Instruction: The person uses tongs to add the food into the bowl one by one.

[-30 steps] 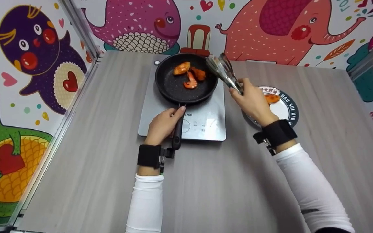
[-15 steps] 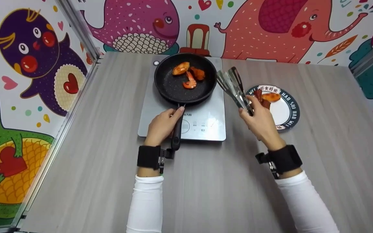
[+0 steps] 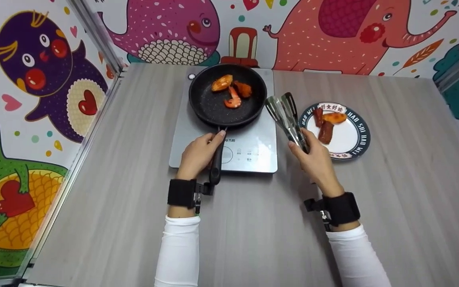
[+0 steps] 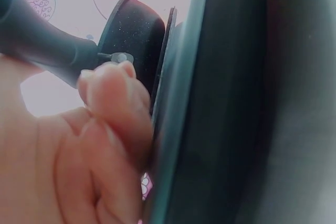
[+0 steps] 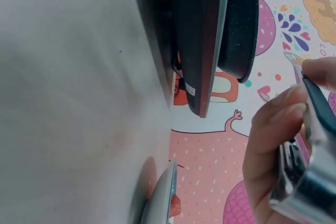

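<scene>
My left hand (image 3: 198,156) grips the black handle (image 3: 216,163) of a frying pan (image 3: 213,109) near the pan body. In the pan lie two browned orange pieces, one a chicken wing (image 3: 222,83), and a curled shrimp (image 3: 233,99). My right hand (image 3: 318,161) holds metal tongs (image 3: 285,117) at their near end, thumb on one arm and fingers on the other. The tongs' ends are spread apart with nothing between them, just right of the pan. In the right wrist view the tongs (image 5: 310,182) show close up among the curled fingers.
The pan stands on a silver induction cooker (image 3: 249,163). To its right is a dark-rimmed round plate (image 3: 363,137) bearing two reddish-brown pieces (image 3: 326,132) and an orange piece (image 3: 335,118). Cartoon-printed walls (image 3: 333,36) border the grey wood-grain table (image 3: 253,231) at back and sides.
My right hand has drawn the tongs back toward me from the pan's right rim, uncovering the plate. The left hand stays on the handle.
</scene>
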The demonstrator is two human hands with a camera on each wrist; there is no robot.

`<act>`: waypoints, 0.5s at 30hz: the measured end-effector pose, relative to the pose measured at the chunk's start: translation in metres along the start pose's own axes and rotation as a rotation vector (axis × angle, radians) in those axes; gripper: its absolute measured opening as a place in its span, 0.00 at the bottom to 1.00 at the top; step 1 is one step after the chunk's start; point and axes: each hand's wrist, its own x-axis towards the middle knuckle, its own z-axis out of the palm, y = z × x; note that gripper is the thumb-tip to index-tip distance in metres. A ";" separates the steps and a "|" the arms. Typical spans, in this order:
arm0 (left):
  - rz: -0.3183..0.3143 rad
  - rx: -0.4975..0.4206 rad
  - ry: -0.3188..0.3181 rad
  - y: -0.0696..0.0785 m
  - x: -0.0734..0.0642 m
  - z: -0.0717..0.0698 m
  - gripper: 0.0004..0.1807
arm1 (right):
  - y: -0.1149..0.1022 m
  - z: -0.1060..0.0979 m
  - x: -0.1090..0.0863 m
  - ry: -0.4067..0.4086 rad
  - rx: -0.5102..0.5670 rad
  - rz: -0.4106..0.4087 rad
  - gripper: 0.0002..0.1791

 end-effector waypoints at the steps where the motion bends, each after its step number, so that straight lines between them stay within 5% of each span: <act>1: -0.001 0.002 -0.002 0.000 0.000 0.001 0.35 | 0.000 0.000 0.000 0.002 0.008 0.000 0.36; 15: -0.010 0.029 -0.008 0.001 0.000 0.000 0.36 | 0.003 -0.019 0.001 0.027 0.008 0.021 0.34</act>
